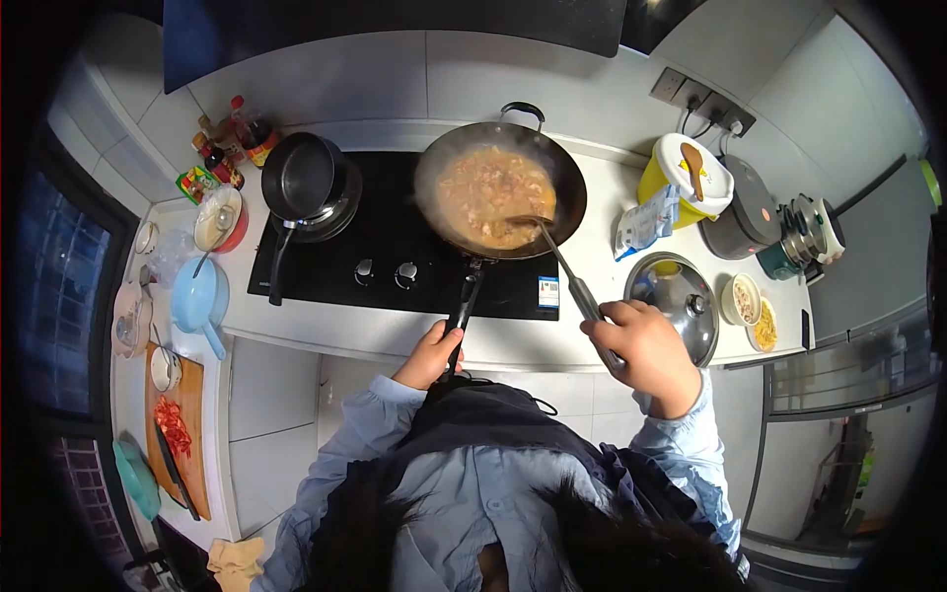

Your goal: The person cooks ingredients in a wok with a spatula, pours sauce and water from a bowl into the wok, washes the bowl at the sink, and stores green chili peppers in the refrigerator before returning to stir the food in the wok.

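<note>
My left hand [428, 356] is closed around the black handle of a large wok [567, 183] on the right side of the stove. In the wok lies a brownish, saucy food [493, 187] with small chunks, and faint steam hangs over it. My right hand [646, 350] grips the dark handle of a spatula [570, 274] whose head dips into the food at the wok's near right side. The head is partly sunk in the sauce, so its full shape is hidden.
Left on the black cooktop [385, 217] sits a small frying pan [296, 178]. Sauce bottles [254, 133], a blue pan [200, 296] and a cutting board [197, 464] with chopped red pieces [172, 426] and a knife [176, 472] lie leftward. A glass lid [676, 306], bowl [742, 299] and yellow bucket [656, 178] stand right.
</note>
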The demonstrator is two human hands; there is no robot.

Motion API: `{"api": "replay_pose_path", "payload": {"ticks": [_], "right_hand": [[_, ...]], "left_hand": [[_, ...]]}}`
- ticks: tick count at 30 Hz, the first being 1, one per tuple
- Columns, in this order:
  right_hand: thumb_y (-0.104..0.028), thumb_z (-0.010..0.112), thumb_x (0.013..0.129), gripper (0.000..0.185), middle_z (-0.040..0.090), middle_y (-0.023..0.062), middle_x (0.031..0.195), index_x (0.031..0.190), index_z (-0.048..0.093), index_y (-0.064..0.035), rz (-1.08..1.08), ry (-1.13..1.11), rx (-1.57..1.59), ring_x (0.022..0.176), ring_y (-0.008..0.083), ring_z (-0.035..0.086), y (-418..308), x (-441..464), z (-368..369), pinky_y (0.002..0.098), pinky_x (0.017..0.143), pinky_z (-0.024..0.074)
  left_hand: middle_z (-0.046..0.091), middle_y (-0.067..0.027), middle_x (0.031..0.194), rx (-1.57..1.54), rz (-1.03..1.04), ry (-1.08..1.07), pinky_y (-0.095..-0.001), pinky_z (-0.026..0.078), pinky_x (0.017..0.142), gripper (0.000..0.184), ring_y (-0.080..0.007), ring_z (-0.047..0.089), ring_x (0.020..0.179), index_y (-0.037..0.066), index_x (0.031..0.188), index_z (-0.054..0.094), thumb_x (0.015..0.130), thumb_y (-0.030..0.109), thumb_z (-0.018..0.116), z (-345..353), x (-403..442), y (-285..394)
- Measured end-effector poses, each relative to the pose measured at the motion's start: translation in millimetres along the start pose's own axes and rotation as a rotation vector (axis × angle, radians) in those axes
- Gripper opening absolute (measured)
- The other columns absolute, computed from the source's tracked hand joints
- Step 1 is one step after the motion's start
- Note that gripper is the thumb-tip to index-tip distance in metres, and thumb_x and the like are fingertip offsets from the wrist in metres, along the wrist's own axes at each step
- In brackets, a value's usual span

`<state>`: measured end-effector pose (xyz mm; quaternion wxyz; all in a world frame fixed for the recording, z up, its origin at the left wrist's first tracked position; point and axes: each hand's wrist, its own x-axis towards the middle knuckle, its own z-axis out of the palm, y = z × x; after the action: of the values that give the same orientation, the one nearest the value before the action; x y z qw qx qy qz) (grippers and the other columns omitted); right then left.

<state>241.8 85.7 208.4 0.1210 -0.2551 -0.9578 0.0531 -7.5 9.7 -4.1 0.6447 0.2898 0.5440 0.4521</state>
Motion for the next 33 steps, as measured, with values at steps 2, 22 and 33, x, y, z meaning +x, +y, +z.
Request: {"api": "replay_pose_path", "payload": {"ticks": [2,22,33], "right_hand": [[-0.003,0.06,0.064,0.022,0.057,0.0108,0.084,0.085,0.061,-0.0089,0.002,-0.024,0.014,0.069,0.029,0.055,11.0,6.5,11.0,0.0366,0.059,0.0444],[-0.005,0.062,0.063,0.017,0.057,0.0091,0.078,0.08,0.06,-0.0088,-0.12,-0.08,-0.021,0.068,0.0283,0.056,5.3,7.8,-2.7,0.0367,0.059,0.0447],[-0.005,0.061,0.061,0.024,0.054,0.0088,0.074,0.085,0.059,-0.0095,-0.035,0.123,-0.023,0.069,0.0285,0.055,39.3,36.8,21.7,0.0373,0.059,0.0444]], "left_hand": [[0.05,-0.0036,0.068,-0.058,-0.003,0.024,-0.0247,0.044,0.049,0.02,-0.0102,0.048,0.053,0.006,0.095,0.044,0.09,0.025,0.044,1.7,-0.1,-0.4],[0.048,-0.0031,0.064,-0.034,0.017,0.027,-0.0258,0.043,0.05,0.019,-0.0111,0.048,0.051,0.007,0.091,0.043,0.091,0.025,0.04,2.9,-1.0,0.6],[0.047,-0.0029,0.063,-0.052,0.042,-0.002,-0.0247,0.042,0.048,0.019,-0.0103,0.045,0.05,0.006,0.089,0.043,0.09,0.025,0.043,2.1,0.2,0.3]]}}
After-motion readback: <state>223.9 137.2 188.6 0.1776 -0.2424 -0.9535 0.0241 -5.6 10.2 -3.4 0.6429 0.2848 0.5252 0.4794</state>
